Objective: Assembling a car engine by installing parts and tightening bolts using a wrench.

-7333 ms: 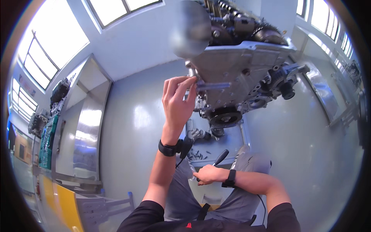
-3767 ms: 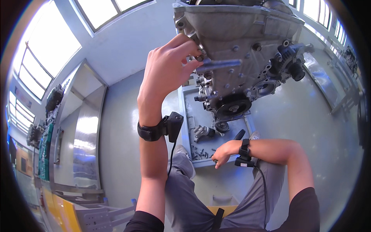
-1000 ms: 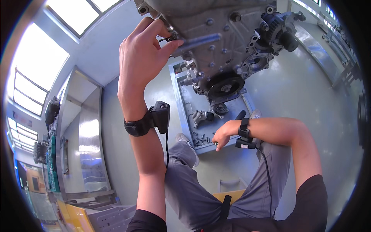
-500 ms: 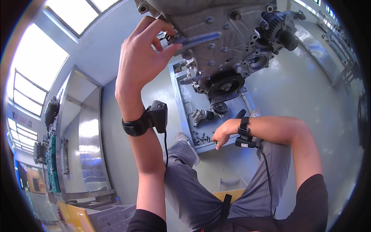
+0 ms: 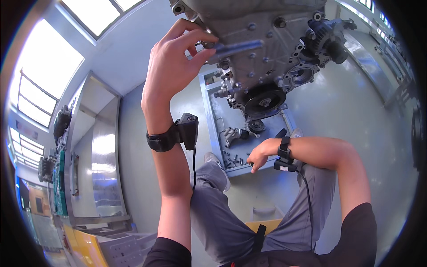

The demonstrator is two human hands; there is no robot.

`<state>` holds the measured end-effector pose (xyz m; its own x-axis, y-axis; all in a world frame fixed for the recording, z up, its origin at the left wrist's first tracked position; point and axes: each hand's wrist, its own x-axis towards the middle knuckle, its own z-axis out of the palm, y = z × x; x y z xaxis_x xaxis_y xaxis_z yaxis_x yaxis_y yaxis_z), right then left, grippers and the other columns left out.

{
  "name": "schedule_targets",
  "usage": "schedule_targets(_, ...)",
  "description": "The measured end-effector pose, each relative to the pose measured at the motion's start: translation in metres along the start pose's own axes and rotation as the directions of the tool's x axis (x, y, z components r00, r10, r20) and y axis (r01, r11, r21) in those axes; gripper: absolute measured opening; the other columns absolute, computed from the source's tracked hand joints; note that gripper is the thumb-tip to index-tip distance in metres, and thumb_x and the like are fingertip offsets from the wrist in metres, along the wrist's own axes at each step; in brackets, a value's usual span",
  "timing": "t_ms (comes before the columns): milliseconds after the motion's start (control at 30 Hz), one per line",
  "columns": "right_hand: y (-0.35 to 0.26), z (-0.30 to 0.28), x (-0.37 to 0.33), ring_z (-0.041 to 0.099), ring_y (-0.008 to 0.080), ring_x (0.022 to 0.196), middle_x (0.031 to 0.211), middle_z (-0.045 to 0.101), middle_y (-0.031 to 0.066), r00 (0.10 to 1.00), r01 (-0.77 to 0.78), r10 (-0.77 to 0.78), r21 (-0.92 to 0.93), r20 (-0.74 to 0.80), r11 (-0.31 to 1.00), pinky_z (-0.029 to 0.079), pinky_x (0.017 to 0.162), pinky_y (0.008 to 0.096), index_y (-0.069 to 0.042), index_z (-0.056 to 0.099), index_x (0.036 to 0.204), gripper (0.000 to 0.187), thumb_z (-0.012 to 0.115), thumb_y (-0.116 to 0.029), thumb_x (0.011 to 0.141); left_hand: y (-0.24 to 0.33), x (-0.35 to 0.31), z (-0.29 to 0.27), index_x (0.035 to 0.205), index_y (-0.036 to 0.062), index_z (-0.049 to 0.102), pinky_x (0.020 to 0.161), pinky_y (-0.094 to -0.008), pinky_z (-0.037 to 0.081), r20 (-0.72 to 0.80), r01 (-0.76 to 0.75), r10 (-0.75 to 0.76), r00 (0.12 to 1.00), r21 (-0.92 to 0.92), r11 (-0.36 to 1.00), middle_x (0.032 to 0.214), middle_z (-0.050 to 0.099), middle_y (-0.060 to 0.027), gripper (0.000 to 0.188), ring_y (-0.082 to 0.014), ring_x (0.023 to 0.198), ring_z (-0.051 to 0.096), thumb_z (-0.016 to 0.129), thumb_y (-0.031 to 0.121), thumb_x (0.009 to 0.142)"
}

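- left hand, upper left of the frame: the finger is above a bolt and the thumb is below it, but i can't tell if they squeeze it.
- tray, middle of the frame: small bolts lie in it.
- big gray engine, top middle: the bolt is at its left edge.
- right hand, right of the middle: curled around a black-handled tool.

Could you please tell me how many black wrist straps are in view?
2: one strap at the wrist of the left hand, another at that of the right hand.
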<state>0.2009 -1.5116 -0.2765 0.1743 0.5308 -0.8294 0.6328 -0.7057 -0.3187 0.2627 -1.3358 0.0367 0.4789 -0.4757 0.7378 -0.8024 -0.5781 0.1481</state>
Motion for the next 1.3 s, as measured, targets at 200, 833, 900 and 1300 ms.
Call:
schedule_targets(200,-0.002,0.0,0.002,0.069,0.0326,0.106,0.135,0.063,0.0159,1.0,0.002,-0.002,-0.015,0.019,1.0,0.054,0.093,0.0479,-0.008,0.04,0.155,0.074,0.056,-0.053,0.099,0.002,0.0,0.005,0.094,0.0108,0.072,0.063,-0.0329,0.05,-0.052,0.047,-0.044,0.998,0.056,0.997,0.097,0.067,0.0004,0.027,-0.0157,0.065,0.062,0.087,0.018,0.073)
schedule_targets(833,-0.003,-0.001,-0.001,0.054,0.0368,0.133,0.143,0.059,0.0167,0.999,-0.043,0.042,0.04,0.03,0.998,0.045,0.107,0.0514,-0.009,0.049,0.149,0.069,0.055,-0.056,0.098,0.0,0.0,0.004,0.096,0.0107,0.071,0.062,-0.0322,0.05,-0.032,-0.017,0.017,0.999,-0.008,1.0,0.098,0.068,0.0005,0.03,-0.0149,0.066,0.063,0.087,0.015,0.072)
schedule_targets(900,-0.002,-0.001,0.0,0.054,0.0369,0.133,0.143,0.059,0.0166,0.999,-0.038,0.037,0.041,0.028,0.998,0.045,0.107,0.0514,-0.009,0.049,0.149,0.069,0.055,-0.056,0.098,0.0,0.0,0.008,0.101,0.0129,0.074,0.063,-0.0321,0.051,-0.055,0.036,-0.034,0.998,0.029,0.999,0.101,0.068,0.0004,0.031,-0.0145,0.067,0.063,0.087,0.015,0.072)
schedule_targets(1300,0.0,-0.001,0.0,0.058,0.0353,0.125,0.14,0.06,0.0161,0.999,-0.036,0.035,0.024,0.027,0.999,0.048,0.102,0.0508,-0.009,0.048,0.149,0.069,0.055,-0.055,0.098,0.002,0.0,0.005,0.1,0.0123,0.076,0.062,-0.0314,0.051,-0.037,0.059,-0.057,0.998,0.045,0.997,0.104,0.07,0.0001,0.029,-0.0136,0.068,0.064,0.087,0.015,0.072)
